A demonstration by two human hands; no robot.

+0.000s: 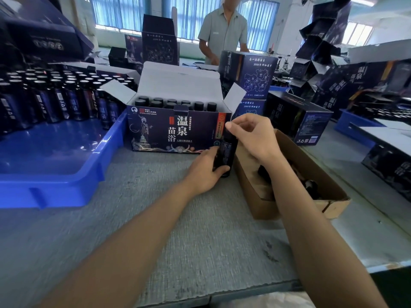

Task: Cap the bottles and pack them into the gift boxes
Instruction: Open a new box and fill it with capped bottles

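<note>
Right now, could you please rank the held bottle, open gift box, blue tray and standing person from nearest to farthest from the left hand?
1. Bottle, gripped by the left hand.
2. Open gift box, just behind.
3. Blue tray, left.
4. Standing person, far back.

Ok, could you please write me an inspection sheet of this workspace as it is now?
Surface: grey textured table, some dark scuff marks.
Job's things: dark cylindrical bottle upright on the table; open dark-blue cardboard gift box behind it, holding black-capped bottles; blue plastic tray of dark shiny-topped bottles; brown cardboard box of black caps.
Clutter: more dark gift boxes stacked around.
Grippers: left hand grips the bottle's body; right hand pinches its top.
Cables: nothing seen.
Surroundings: person in grey shirt across the table; blue curtains at windows.
</note>
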